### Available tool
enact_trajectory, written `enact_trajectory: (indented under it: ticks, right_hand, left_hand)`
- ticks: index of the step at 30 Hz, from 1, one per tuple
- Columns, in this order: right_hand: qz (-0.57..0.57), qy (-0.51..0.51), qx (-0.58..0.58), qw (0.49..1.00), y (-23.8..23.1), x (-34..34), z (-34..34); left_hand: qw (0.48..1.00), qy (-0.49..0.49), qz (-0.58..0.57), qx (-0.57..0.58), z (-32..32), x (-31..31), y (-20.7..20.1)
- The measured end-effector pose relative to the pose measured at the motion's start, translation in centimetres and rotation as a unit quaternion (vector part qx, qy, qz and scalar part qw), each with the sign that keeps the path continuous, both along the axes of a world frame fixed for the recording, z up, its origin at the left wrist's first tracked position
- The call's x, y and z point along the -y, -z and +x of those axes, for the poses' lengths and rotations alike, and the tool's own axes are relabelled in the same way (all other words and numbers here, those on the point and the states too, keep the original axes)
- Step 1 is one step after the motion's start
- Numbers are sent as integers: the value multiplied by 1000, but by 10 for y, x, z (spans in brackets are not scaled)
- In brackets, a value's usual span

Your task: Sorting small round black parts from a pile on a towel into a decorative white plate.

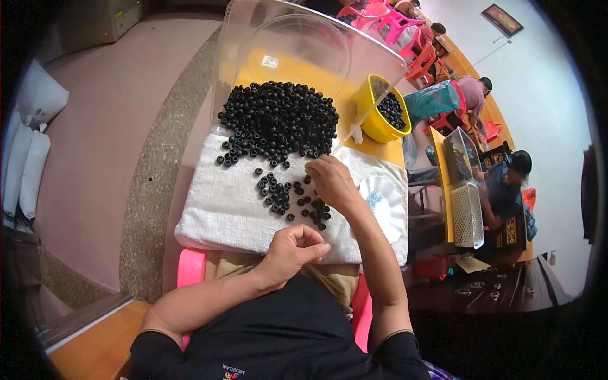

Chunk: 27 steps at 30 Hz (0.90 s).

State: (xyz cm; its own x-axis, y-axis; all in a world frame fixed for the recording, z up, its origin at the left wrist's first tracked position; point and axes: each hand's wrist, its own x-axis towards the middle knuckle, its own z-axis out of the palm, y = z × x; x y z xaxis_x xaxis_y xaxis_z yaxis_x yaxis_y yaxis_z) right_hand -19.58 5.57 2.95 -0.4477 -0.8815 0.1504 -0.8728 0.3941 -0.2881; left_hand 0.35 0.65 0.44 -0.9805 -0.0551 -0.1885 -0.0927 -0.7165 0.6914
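Observation:
A large heap of round black beads, each with a hole, lies at the far side of a white towel. Looser clusters of the same beads are scattered nearer to me. My left hand is at the towel's near edge, thumb and forefinger pinched together; a tiny dark tip shows at the pinch, too small to name. Reaching past the loose beads, my right hand has its fingers curled closed at the heap's near right edge. Whatever those fingers hold is hidden.
Around the heap stands a clear plastic bin. A yellow bucket of dark beads sits right of it, on the yellow table. A white fluted dish with small blue pieces lies at the right. Other people work at tables further right.

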Motion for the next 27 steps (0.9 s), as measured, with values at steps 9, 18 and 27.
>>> enact_trajectory:
  ticks: [9,18,27]
  right_hand:
    - [-152,111,279,941,-14,-64,46]
    - [-201,84,414,884,-1,-105,67]
    - [-212,43,371,903,5,-108,83]
  left_hand:
    - [999,-19,20,27,-1,2,1]
    - [999,-13,6,43,-1,1,2]
    - [1000,-2,-27,4,-2,-1,7]
